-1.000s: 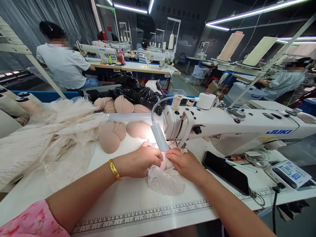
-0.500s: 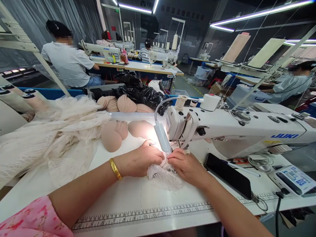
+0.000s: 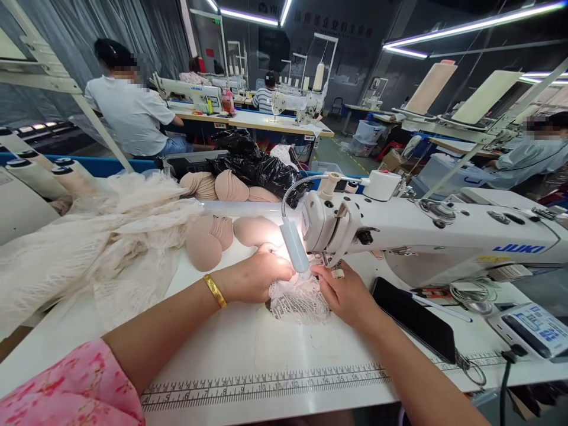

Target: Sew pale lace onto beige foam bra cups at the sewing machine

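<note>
A piece of pale lace [image 3: 299, 303] lies under the needle end of the white sewing machine [image 3: 426, 228]. My left hand [image 3: 260, 273] is closed on the lace's left side, its fingertips beside the grey lamp head [image 3: 293, 245]. On the right side of the lace, my right hand [image 3: 344, 291] grips the edge between thumb and fingers, close to the presser foot. A ring shows on that hand. The lamp partly hides the fabric between my hands. Beige foam cups [image 3: 204, 244] lie beyond my left hand.
Loose cream lace [image 3: 102, 236] covers the table's left side. A black phone [image 3: 415, 319] and a white device [image 3: 535, 331] lie at the right. A printed ruler [image 3: 266, 384] runs along the front edge. A black plastic bag [image 3: 252, 165] and seated people [image 3: 128, 115] are beyond.
The lace has shifted slightly and spread flatter toward the right. My hands have moved a little farther apart. The whole view has shifted slightly.
</note>
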`<state>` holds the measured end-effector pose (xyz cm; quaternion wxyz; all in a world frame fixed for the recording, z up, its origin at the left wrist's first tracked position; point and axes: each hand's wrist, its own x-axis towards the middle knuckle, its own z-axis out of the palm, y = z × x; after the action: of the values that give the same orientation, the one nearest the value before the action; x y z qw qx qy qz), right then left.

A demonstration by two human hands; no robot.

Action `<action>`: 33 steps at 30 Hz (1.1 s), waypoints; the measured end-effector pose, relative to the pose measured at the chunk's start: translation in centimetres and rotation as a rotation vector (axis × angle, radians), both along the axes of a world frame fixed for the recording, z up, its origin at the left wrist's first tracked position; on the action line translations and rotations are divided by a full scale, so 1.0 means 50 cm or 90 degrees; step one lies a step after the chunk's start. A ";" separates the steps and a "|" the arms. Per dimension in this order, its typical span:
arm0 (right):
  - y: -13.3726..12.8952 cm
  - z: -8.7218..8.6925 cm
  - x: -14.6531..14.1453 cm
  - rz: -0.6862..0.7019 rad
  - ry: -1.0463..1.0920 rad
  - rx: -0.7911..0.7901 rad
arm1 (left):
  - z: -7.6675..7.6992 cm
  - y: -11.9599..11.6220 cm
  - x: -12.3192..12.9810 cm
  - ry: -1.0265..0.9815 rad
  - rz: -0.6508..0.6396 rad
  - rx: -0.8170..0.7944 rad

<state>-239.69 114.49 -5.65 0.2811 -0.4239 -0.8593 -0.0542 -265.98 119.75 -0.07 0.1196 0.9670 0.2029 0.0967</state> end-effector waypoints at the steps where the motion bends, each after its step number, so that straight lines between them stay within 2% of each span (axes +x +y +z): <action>1: 0.001 0.004 -0.002 0.003 0.025 -0.001 | -0.001 0.002 0.000 0.007 -0.002 -0.006; 4: 0.004 0.013 -0.007 0.012 0.063 -0.005 | -0.004 0.004 0.000 0.008 -0.004 -0.013; 12: 0.001 0.019 -0.013 0.016 0.058 0.022 | -0.007 -0.002 -0.001 -0.007 -0.008 -0.021; 18: -0.011 0.019 -0.009 0.022 0.056 -0.012 | -0.001 -0.004 -0.013 0.001 0.001 -0.062; 24: -0.021 0.014 -0.025 0.158 0.009 -0.092 | 0.014 -0.044 0.000 0.143 0.150 0.023; 27: -0.016 0.000 -0.027 0.112 -0.038 -0.098 | 0.016 -0.065 0.010 0.189 0.176 0.030; 30: -0.009 -0.004 -0.015 0.043 -0.075 -0.080 | 0.020 -0.071 0.006 0.174 0.139 0.003; 33: -0.004 0.011 0.004 0.015 -0.066 -0.040 | 0.026 -0.065 -0.007 0.173 0.097 -0.035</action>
<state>-239.50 114.31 -5.12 0.2232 -0.4187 -0.8791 -0.0458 -266.35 116.52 1.22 0.1098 0.9494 0.2925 -0.0319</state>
